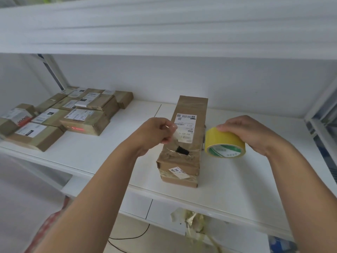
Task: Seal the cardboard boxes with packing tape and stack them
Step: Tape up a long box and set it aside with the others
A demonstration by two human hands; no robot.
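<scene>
On the white shelf board (237,179), about mid-depth, sits the long brown cardboard box (184,143) with its white shipping label, narrow end toward the camera. Its near top has a torn dark hole under crinkled old tape, so I'd guess that end is soft and gives if you press on it. The long side walls look stiffer, so that's where I'd grab it. Looks light enough for one hand, but that's just my read.

Right hand (249,132) grips the yellow roll of packing tape (225,143) from above, fingers curled over the rim, held just right of the box. Left hand (156,132) pinches something pale and thin beside the label, probably the free tape end, but it's too blurry to say for sure. Tape like that is floppy and sticks to itself, so keep it taut.

Room-wise, there's bare board left and right of the box. The pile of labelled brown cardboard parcels (60,117) is well apart at far left. The front edge is near the box's near end, the upper white shelf (164,33) hangs overhead, and crumpled tape scraps (193,221) dangle below the edge.
</scene>
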